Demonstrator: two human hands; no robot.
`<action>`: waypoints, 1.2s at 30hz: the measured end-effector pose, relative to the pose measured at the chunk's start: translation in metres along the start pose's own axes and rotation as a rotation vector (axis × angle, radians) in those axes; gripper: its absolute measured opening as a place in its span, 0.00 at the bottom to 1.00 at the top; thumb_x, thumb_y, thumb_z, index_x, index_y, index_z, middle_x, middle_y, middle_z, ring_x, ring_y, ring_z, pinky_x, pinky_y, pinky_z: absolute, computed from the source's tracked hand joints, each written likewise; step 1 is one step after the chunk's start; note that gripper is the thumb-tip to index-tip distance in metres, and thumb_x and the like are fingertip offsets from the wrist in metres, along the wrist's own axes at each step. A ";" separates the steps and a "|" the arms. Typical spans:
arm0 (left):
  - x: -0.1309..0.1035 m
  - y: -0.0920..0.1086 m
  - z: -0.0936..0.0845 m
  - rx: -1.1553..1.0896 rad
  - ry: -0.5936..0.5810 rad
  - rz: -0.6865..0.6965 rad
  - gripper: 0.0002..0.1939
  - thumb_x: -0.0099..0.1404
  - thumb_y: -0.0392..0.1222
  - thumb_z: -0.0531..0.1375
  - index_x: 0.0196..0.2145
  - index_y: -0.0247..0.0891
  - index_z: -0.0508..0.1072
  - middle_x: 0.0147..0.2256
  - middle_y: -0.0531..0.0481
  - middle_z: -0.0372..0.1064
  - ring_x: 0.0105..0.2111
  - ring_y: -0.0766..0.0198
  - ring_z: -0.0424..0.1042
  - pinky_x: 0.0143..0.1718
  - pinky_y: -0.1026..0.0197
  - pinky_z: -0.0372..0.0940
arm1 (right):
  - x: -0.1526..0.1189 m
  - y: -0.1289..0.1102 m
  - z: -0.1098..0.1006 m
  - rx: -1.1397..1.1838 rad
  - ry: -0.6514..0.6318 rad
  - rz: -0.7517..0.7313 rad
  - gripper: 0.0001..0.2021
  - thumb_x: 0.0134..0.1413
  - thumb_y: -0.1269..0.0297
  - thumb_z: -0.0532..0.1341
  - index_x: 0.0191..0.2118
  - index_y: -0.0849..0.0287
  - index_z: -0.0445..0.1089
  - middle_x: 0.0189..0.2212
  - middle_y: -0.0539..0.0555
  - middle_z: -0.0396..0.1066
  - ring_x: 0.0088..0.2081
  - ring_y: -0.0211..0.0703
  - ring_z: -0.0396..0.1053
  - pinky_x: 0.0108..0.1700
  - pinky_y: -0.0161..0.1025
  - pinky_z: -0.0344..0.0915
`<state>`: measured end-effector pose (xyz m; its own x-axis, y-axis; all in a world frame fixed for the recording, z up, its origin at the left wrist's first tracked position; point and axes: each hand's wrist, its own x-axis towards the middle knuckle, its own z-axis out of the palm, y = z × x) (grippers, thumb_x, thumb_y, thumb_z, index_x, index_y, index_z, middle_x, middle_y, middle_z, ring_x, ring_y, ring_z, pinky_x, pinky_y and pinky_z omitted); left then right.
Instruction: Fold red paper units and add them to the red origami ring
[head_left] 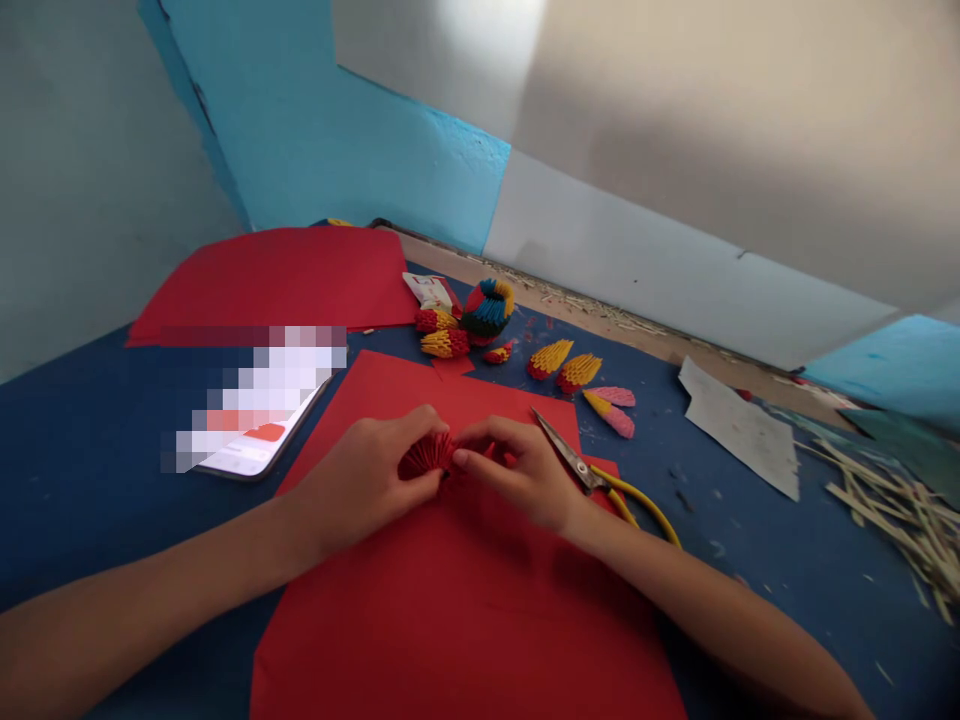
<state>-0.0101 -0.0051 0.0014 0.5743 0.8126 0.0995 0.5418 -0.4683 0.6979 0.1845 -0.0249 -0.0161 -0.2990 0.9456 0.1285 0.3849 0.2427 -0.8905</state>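
Between my hands is a small red pleated paper piece (429,455), its folds fanned out. My left hand (375,465) is closed round its left side, thumb below and fingers above. At its right edge my right hand (525,465) pinches with thumb and forefinger; what exactly lies between those fingertips is too small to tell. Both hands are over a large sheet of red paper (450,620) on the blue table. Scissors with yellow handles (585,470) lie just beyond my right hand, partly hidden by it.
Behind the hands stand a multicoloured folded-paper ring (489,308) and several yellow-and-red paper pieces (551,358), with a pink-and-yellow one (611,408). At left are a phone (255,440) and more red paper (277,280). Rightward lie a grey paper scrap (739,430) and thin pale strips (900,510).
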 end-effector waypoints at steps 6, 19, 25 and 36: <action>-0.002 0.002 -0.002 0.043 -0.026 -0.015 0.03 0.59 0.38 0.56 0.33 0.38 0.67 0.28 0.52 0.71 0.27 0.63 0.70 0.26 0.63 0.57 | 0.000 0.000 0.002 0.013 -0.008 0.013 0.09 0.55 0.60 0.61 0.37 0.59 0.73 0.31 0.52 0.76 0.31 0.36 0.71 0.31 0.32 0.63; 0.001 0.004 -0.001 -0.062 -0.035 -0.041 0.08 0.58 0.36 0.56 0.38 0.39 0.67 0.32 0.52 0.73 0.30 0.62 0.73 0.30 0.63 0.60 | 0.000 -0.001 0.002 0.028 -0.018 0.008 0.07 0.54 0.62 0.62 0.35 0.59 0.73 0.30 0.51 0.76 0.31 0.37 0.71 0.33 0.33 0.64; 0.001 0.003 -0.009 -0.013 -0.053 -0.053 0.11 0.57 0.36 0.56 0.40 0.40 0.67 0.36 0.51 0.75 0.34 0.61 0.74 0.33 0.62 0.62 | 0.008 -0.004 -0.017 -0.089 0.136 -0.028 0.09 0.58 0.60 0.59 0.39 0.58 0.73 0.33 0.52 0.75 0.31 0.36 0.69 0.31 0.33 0.62; 0.004 -0.011 -0.018 -0.079 -0.134 -0.152 0.17 0.59 0.43 0.58 0.46 0.40 0.70 0.42 0.47 0.74 0.41 0.55 0.73 0.42 0.57 0.67 | 0.010 0.017 -0.029 -0.516 -0.217 -0.098 0.06 0.55 0.63 0.61 0.37 0.58 0.73 0.36 0.55 0.72 0.38 0.42 0.69 0.41 0.39 0.65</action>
<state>-0.0249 0.0091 0.0073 0.5688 0.8161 -0.1022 0.5817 -0.3113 0.7514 0.2135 -0.0053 -0.0178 -0.5064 0.8603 0.0589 0.7070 0.4533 -0.5428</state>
